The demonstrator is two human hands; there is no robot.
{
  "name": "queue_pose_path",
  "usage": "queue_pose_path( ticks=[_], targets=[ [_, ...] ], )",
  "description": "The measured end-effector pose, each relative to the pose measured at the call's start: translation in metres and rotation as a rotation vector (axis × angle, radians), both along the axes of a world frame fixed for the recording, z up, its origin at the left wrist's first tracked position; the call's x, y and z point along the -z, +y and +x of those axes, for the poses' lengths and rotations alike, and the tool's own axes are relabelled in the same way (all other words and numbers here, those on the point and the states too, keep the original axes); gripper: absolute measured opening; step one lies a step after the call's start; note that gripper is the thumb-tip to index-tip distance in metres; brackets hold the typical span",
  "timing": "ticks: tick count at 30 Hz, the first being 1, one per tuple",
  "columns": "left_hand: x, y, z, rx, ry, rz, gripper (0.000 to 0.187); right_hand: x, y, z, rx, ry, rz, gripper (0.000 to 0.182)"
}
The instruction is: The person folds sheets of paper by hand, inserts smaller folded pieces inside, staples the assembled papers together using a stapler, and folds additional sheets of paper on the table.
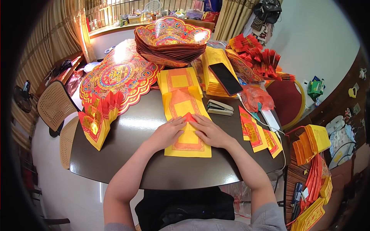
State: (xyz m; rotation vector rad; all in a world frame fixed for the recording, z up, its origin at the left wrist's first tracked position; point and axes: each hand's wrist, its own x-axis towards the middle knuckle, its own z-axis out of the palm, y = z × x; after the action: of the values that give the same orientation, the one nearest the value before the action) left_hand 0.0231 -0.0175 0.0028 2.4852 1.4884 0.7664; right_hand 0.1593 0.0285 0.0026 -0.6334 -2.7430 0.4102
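A yellow paper sheet with red printed borders (189, 150) lies in front of me on the dark table, over more yellow sheets (179, 80) stretching away from me. Its upper part is folded to a red-tipped point (189, 117). My left hand (168, 133) rests on the sheet's left side, fingers stretched toward that point. On the right side my right hand (210, 131) lies the same way, fingers extended and pressing the paper. Both palms face down, and the fingertips sit beside the folded tip. What is under the fingers is hidden.
Folded red-and-yellow papers (96, 125) stand at left, near round patterned red sheets (117, 73). A stack of scalloped trays (171, 38) is behind. At right are a phone (226, 79) on yellow paper, a stapler (220, 108), a white cable (256, 118) and folded pieces (256, 134).
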Motion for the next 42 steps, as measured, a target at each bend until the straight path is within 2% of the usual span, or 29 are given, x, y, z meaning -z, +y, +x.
queue_pose_path(
  ticks=[3,13,29,34,39,42],
  targets=[
    [0.002,0.002,-0.002,-0.002,-0.003,-0.073,0.023,0.0,0.0,0.0,0.002,-0.005,0.003,0.028],
    [0.0,0.006,-0.003,0.052,-0.022,-0.084,0.02,0.0,0.001,0.002,0.013,0.017,-0.06,0.028],
    [0.009,0.012,-0.006,0.072,-0.057,0.05,0.019,-0.001,0.002,0.002,0.033,0.036,-0.064,0.026],
    [0.006,0.012,-0.004,0.054,-0.031,0.065,0.018,-0.001,0.002,0.003,0.041,0.026,-0.062,0.027],
    [0.0,0.01,-0.006,-0.008,0.056,-0.031,0.016,-0.004,0.0,0.001,0.056,0.038,-0.106,0.029],
    [0.006,0.01,-0.007,0.015,0.039,0.049,0.014,-0.003,0.0,0.0,0.048,0.02,-0.077,0.029]
  ],
)
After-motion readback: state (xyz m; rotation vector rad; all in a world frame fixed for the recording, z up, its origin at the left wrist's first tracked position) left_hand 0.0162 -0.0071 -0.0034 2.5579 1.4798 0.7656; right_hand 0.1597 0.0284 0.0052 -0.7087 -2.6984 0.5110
